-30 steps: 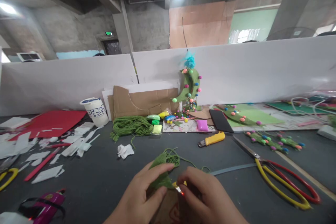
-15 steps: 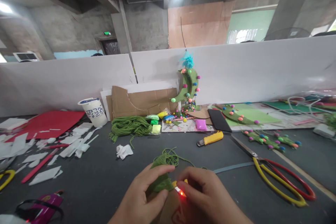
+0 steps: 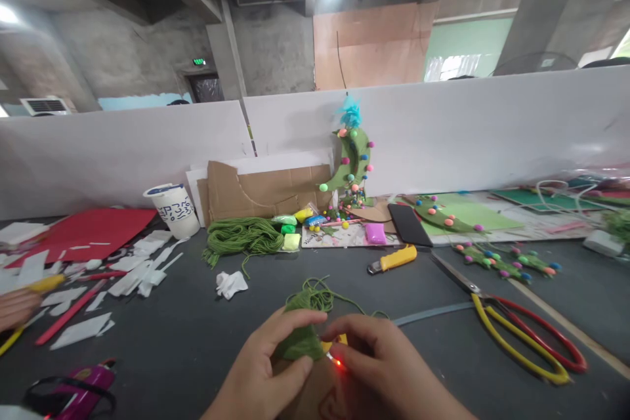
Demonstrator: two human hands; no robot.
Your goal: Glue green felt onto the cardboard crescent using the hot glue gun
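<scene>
My left hand is closed around a brown cardboard piece, whose far end is wrapped in green yarn. Thumb and fingers press on the wrapped part from both sides. Loose yarn lies curled just beyond it and trails to the right. At the cardboard's right edge, my right hand pinches a small yellow object. A red light glows by its fingertips; what the object is, I cannot make out, since the fingers cover most of it.
Scissors and a yellow utility knife lie to the right. Green yarn is bundled behind. A purple device sits front left near paper scraps. Another person's hand reaches in at the left edge.
Another person's hand has come in at the left edge beside a yellow thing. My hands keep nearly the same pose; more of the small yellow object shows between my right fingers.
</scene>
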